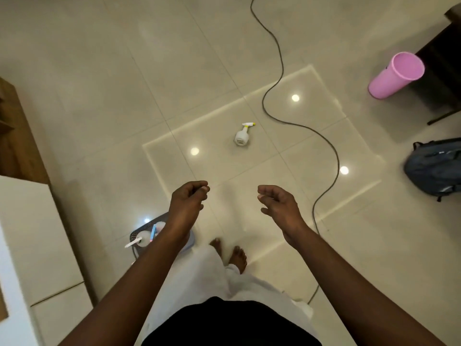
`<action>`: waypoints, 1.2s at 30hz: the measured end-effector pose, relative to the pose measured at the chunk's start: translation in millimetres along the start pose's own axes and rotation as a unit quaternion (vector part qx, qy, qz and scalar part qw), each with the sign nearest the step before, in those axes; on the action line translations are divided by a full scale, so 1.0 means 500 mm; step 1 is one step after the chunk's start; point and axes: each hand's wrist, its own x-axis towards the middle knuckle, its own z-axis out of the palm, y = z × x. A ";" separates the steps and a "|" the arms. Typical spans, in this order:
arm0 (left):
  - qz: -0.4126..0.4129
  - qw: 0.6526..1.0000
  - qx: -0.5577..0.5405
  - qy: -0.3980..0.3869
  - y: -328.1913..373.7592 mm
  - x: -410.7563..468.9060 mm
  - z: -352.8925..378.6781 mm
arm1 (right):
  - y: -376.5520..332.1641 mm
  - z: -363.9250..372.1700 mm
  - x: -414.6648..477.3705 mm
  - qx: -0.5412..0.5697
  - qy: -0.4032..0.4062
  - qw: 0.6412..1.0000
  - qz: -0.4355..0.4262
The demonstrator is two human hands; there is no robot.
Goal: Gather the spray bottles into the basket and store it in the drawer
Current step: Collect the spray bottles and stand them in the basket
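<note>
A white spray bottle [242, 135] with a yellow-tipped nozzle stands alone on the glossy tile floor, well ahead of me. A grey basket [139, 232] sits on the floor by my left foot, partly hidden under my left forearm. Inside it I see a white spray bottle [139, 241] and another one with blue and pink parts [156, 229]. My left hand [188, 201] hovers above the basket with fingers loosely curled, holding nothing. My right hand [277, 201] is held out beside it, fingers apart and empty.
A dark cable [277, 106] snakes across the floor to the right of the lone bottle. A pink bin [394, 76] stands at the far right near dark furniture [441, 71]. A blue backpack [436, 168] lies at the right edge. White and wooden cabinets [32, 233] line the left.
</note>
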 end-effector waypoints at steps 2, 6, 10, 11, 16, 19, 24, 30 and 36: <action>-0.001 1.000 0.004 -0.001 0.019 0.041 0.033 | -0.023 -0.018 0.048 -0.006 -0.003 1.000 -0.002; -0.011 1.000 -0.004 -0.003 0.054 0.137 0.099 | -0.076 -0.046 0.154 -0.024 -0.011 1.000 0.008; -0.035 0.999 -0.008 0.004 0.097 0.245 0.153 | -0.135 -0.068 0.275 -0.039 -0.008 0.999 0.025; -0.045 0.999 -0.003 0.008 0.110 0.270 0.163 | -0.152 -0.071 0.305 -0.045 -0.005 0.998 0.035; -0.062 0.998 0.024 0.011 0.174 0.389 0.206 | -0.231 -0.088 0.462 -0.049 -0.013 0.997 0.064; -0.069 0.997 0.035 0.017 0.203 0.462 0.236 | -0.267 -0.089 0.562 -0.054 -0.025 0.995 0.082; -0.101 0.992 0.037 0.060 0.208 0.626 0.301 | -0.277 -0.071 0.777 -0.051 -0.045 0.988 0.138; -0.125 0.986 0.023 0.111 0.118 0.883 0.396 | -0.196 -0.022 1.078 -0.104 -0.081 0.976 0.173; -0.123 0.985 0.077 0.091 -0.031 1.150 0.492 | -0.075 0.037 1.354 -0.119 -0.118 0.961 0.220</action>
